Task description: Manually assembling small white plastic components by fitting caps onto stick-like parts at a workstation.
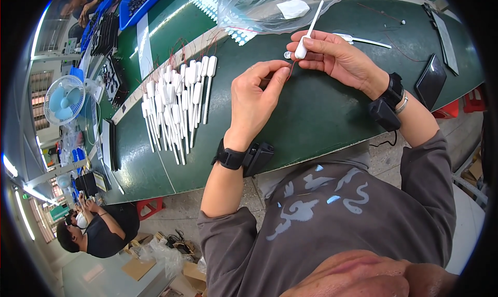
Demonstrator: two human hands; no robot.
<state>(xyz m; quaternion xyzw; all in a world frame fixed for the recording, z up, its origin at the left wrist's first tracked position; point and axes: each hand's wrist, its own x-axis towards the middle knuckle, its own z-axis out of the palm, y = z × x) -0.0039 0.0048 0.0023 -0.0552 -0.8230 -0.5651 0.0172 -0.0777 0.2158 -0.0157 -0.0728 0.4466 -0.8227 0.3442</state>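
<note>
My right hand [340, 56] grips a white plastic stick [301, 50] with one thick, paddle-like end, its thin shaft pointing up and away. Thin red wires come out of the thick end, and my left hand [259, 87] pinches them between thumb and forefinger. Just beside the right fingers is a small round pale piece [287, 54]. Left of my left hand lies a pile of similar white sticks [179, 97], thick ends away from me, red wires trailing off them. Another white stick [371, 41] lies on the table beyond my right hand.
The green table [207, 167] bends around me. A clear plastic bag [244, 11] and a sheet of white dots [199, 4] lie at the far side. At the right are a black phone-like slab [431, 81] and a long dark bar [443, 40]. A person [106, 227] works further left.
</note>
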